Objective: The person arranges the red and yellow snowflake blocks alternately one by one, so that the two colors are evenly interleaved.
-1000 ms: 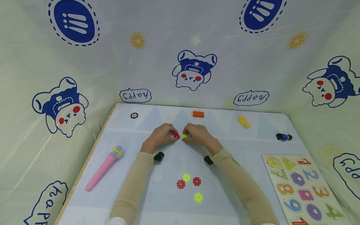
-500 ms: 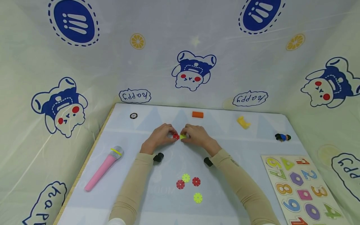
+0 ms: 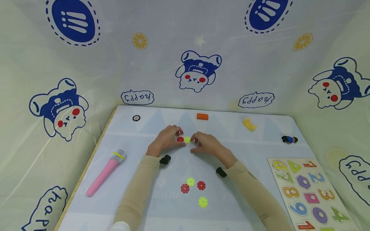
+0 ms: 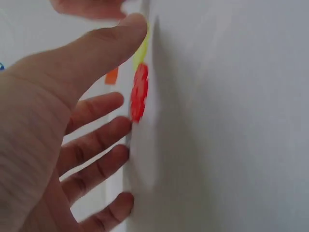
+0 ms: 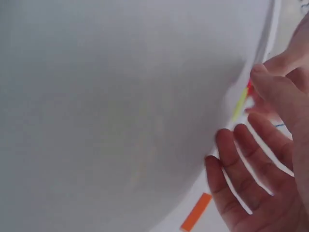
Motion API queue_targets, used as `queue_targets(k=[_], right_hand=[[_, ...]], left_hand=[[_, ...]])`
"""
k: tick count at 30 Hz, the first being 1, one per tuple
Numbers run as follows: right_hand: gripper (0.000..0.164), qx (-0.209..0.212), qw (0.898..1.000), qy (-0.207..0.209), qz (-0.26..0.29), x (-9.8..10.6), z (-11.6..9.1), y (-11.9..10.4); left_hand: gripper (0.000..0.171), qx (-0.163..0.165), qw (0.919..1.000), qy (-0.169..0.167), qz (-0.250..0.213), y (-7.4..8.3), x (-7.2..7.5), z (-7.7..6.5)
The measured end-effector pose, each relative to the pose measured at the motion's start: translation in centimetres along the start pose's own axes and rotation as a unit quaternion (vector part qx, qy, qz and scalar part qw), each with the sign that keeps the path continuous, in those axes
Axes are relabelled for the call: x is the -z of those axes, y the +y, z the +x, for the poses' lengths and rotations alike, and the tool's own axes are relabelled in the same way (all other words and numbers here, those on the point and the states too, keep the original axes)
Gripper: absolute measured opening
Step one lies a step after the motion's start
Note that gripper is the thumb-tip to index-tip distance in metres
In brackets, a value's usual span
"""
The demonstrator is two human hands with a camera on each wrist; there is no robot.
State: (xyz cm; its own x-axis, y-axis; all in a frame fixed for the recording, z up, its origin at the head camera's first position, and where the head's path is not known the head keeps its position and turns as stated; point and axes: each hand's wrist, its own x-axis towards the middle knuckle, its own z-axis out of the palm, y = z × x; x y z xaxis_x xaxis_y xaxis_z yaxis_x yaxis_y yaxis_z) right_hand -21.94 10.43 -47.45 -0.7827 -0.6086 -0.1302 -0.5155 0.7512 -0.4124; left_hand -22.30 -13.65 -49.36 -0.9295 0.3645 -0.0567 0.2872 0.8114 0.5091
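Note:
A red notched disc (image 3: 180,139) and a yellow-green notched disc (image 3: 187,140) lie edge to edge on the table, between the two hands. Around the red disc, the left hand (image 3: 167,138) spreads its thumb and fingers and grips nothing. In the left wrist view a gap shows between its thumb and the red disc (image 4: 140,92); its fingertips are close to the disc's edge. The right hand (image 3: 208,143) is just right of the yellow-green disc, its thumb and fingers parted. The right wrist view shows its fingers loosely extended, apart from the yellow-green disc (image 5: 240,104).
Several more notched discs, such as a yellow-green disc (image 3: 203,202), lie nearer the person. A pink microphone (image 3: 107,173) is at left, a number puzzle board (image 3: 310,192) at right. A black round chip (image 3: 136,118), orange cylinder (image 3: 202,116), yellow piece (image 3: 249,124) and small figure (image 3: 289,139) lie farther back.
The right hand brought the yellow-green disc left against the red one, then let go and drew back to the right. The left hand has loosened its fingers from the red disc.

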Motion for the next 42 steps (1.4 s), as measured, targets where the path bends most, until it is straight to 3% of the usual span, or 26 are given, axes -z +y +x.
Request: queue_targets(k=[4,9,13,17,21,25,35,42], right_hand=[[0.038,-0.007,0.999,-0.03,0.031,-0.7,-2.8,-0.5],[0.044,0.013,0.996,-0.074,0.05,-1.6,-7.0,-0.9],[0.054,0.055,0.992,-0.107,0.039,-2.2,-9.9,-1.3],[0.054,0.108,0.988,-0.11,0.013,-2.4,-11.6,-1.9],[0.037,0.138,0.985,-0.103,-0.006,-2.5,-12.1,-2.2],[0.024,0.137,0.985,-0.101,-0.001,-2.5,-12.0,-2.2],[0.028,0.139,0.983,-0.115,0.011,-2.0,-12.5,-1.9],[0.021,0.195,0.977,-0.073,-0.049,-2.4,-12.2,-1.7]], left_hand=[[0.057,-0.002,0.9995,0.006,0.031,0.5,-0.3,0.2],[0.05,-0.002,0.999,0.017,0.042,1.1,-0.8,0.4],[0.044,0.004,0.999,0.018,0.041,1.2,-1.2,0.3],[0.039,0.01,0.9989,0.022,0.04,1.3,-1.3,0.3],[0.037,0.011,0.9989,0.027,0.037,1.3,-1.3,0.3],[0.036,0.008,0.9989,0.032,0.034,1.2,-1.2,0.3],[0.035,0.013,0.9989,0.033,0.029,1.4,-1.3,0.2],[0.034,0.013,0.999,0.034,0.026,1.5,-1.1,0.2]])
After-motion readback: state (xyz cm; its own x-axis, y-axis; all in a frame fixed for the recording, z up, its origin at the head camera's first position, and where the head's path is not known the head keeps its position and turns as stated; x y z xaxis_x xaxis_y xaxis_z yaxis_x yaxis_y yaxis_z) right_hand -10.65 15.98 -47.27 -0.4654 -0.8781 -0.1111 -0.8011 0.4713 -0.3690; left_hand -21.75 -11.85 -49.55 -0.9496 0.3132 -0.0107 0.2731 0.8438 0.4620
